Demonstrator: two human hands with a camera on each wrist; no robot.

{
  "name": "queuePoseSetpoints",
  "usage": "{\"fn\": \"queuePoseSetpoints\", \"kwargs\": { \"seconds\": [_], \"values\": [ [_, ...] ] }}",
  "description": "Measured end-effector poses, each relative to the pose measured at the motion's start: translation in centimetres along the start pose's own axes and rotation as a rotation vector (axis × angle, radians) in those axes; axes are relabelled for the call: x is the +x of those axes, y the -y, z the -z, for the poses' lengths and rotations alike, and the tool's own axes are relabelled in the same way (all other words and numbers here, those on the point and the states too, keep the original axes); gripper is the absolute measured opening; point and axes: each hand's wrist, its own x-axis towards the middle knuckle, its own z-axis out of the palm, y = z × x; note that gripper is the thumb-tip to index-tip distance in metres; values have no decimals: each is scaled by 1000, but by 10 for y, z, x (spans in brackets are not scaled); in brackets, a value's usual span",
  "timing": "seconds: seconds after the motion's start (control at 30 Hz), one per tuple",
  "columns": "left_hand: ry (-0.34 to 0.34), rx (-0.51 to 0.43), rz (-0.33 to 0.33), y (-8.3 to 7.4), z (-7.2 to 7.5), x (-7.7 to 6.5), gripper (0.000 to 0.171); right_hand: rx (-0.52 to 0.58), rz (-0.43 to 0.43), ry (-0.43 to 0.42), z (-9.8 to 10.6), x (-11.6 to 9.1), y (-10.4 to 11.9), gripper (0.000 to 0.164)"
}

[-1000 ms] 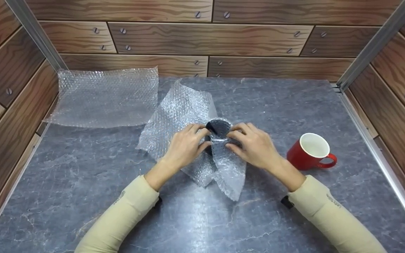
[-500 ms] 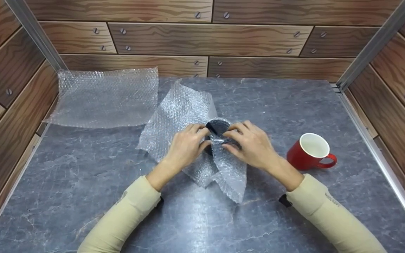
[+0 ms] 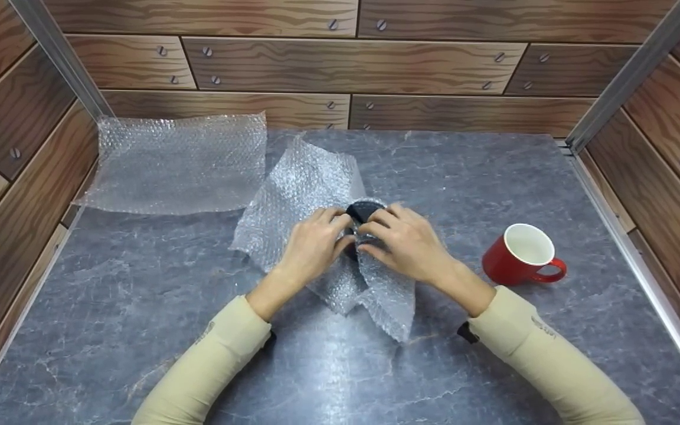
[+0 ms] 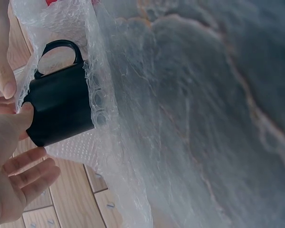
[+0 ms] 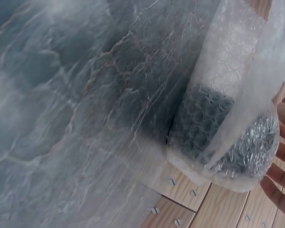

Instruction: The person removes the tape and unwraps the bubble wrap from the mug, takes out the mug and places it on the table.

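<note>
A black mug [image 4: 61, 105] stands partly wrapped in a sheet of bubble wrap [image 3: 310, 177], its handle showing in the left wrist view. In the head view only part of its dark rim and side appears between the hands. My left hand [image 3: 311, 242] holds the mug at its rim, thumb on the near side and fingers behind. With curled fingers my right hand [image 3: 406, 243] pinches the bubble wrap at the mug's opening. Seen from the right wrist, the bubble wrap [image 5: 213, 109] covers that side of the mug. The right fingertips are partly hidden.
A red mug [image 3: 502, 262] with a white inside stands right of my right hand. Another flat sheet of bubble wrap [image 3: 180, 165] lies at the back left. Wood-patterned walls [image 3: 352, 65] enclose the grey marbled table [image 3: 139, 307] at the back and sides.
My right hand has moved left across the mug's opening, bringing the bubble wrap's edge toward my left hand. The left hand has hardly moved.
</note>
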Motion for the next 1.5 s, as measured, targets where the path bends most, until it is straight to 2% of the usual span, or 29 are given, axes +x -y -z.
{"fn": "queuePoseSetpoints", "kwargs": {
  "seconds": [0.27, 0.47, 0.6, 0.93, 1.2, 1.5],
  "values": [
    [-16, 7, 4, 0, -1, 0, 22, -17, -8, 9, -4, 4, 3, 26],
    [-6, -2, 8, 0, -1, 0, 22, -31, -27, 57, -3, 6, 4, 25],
    [8, -12, 9, 0, 0, 0, 24, -35, -24, 53, -1, 5, 4, 23],
    [-10, -14, -8, 1, -1, 0, 31, -32, -6, 0, 4, 4, 3, 19],
    [-34, -7, -20, 3, -1, -2, 32, -28, 50, -73, 12, 0, 2, 16],
    [-16, -11, -17, 3, -2, 0, 31, -61, 87, -124, 15, -6, -2, 15]
  ]
}}
